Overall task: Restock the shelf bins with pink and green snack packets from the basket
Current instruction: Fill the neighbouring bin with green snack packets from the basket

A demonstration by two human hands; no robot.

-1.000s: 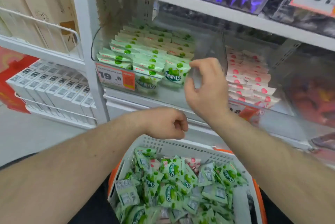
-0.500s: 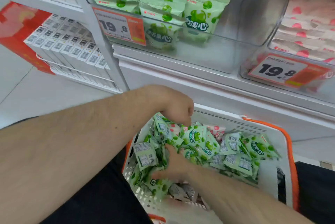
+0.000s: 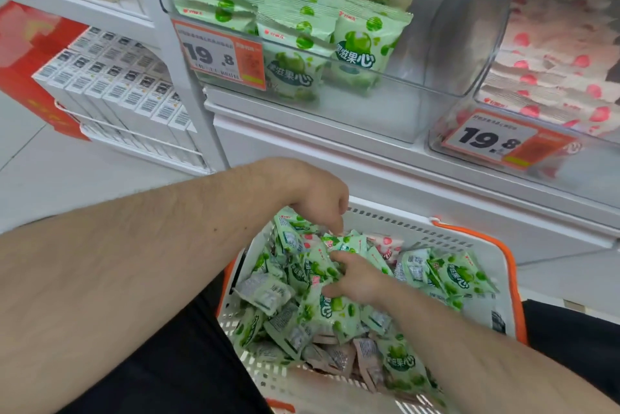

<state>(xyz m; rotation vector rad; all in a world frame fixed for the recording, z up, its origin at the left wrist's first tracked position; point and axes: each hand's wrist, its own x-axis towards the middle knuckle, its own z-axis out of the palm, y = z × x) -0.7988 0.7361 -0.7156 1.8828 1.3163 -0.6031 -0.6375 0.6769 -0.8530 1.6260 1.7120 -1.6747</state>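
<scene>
Both bare forearms reach forward and converge. The left hand (image 3: 318, 202) hangs bent at the wrist, fingers curled downward. Just below it, the right hand (image 3: 355, 279) spreads its fingers, pointing left.

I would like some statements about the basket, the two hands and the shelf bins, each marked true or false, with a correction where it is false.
1. Both hands are down in the basket among the packets. True: the left hand and the right hand are there.
2. The basket holds mostly pink packets. False: the green packets are the majority; only a few pink packets show.
3. The green bin has free space on its right side. True.
4. The pink bin stands left of the green bin. False: it stands on the right.
5. Both price tags read 19.8. True: the left tag and the right tag.
6. The basket rim is blue. False: it is orange.
</scene>
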